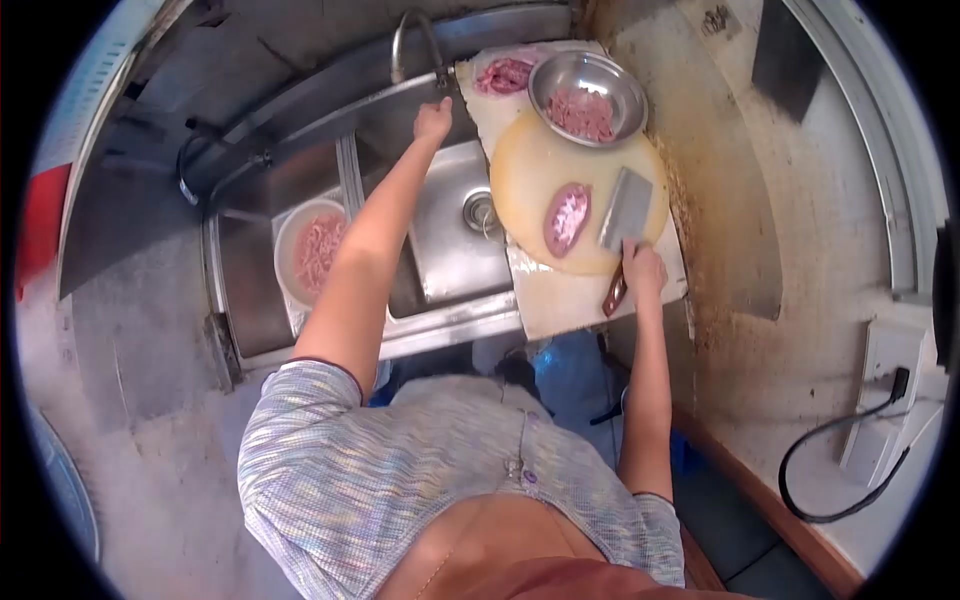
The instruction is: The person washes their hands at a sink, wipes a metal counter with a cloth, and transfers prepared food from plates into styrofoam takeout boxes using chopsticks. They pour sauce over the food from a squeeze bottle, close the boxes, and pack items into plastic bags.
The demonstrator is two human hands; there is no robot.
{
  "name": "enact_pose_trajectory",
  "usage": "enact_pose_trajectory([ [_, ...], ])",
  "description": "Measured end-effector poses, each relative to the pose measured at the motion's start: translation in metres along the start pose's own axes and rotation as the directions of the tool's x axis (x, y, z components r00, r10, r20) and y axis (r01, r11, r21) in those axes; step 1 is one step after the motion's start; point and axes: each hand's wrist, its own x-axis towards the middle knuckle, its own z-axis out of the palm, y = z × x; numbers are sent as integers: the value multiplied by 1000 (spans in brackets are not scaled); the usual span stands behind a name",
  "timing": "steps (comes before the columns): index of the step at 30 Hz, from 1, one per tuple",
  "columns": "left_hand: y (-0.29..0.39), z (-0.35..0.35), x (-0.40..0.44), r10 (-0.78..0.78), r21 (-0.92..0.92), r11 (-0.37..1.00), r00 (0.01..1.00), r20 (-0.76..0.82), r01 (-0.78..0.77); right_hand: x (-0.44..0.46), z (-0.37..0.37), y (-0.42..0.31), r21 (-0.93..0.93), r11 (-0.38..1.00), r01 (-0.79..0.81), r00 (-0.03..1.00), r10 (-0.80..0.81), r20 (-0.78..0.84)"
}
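My right hand [645,270] is closed on a cleaver [628,208] near where its brown handle meets the broad metal blade. The blade lies over the right side of a round, yellowish cutting board [525,175]. Left of the blade rests an oval piece of meat [568,219], dark pink with a white middle, like a halved kidney. My left hand [433,120] is above the back of the sink basin, just below the tap [400,50]. Its fingers are curled in, and what they hold, if anything, is hidden.
A metal bowl [632,95] with cut meat stands on the board's far edge. More raw meat [503,75] lies beside it. A white bowl [282,250] of meat strips sits in the left basin of the steel sink [440,235]. A stained wall [740,200] borders the right side.
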Motion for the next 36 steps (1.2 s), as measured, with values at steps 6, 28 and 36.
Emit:
enact_pose_trajectory([
  [6, -12, 73, 108, -76, -133, 989, 996, -46, 69, -36, 4, -14, 221, 974, 48, 926, 40, -375],
  [28, -60, 19, 47, -98, -342, 910, 922, 376, 236, -72, 16, -21, 573, 816, 77, 954, 107, -280],
  [36, -44, 15, 118, -31, -522, 604, 672, 740, 602, -93, 20, 3, 520, 854, -17, 925, 210, -316],
])
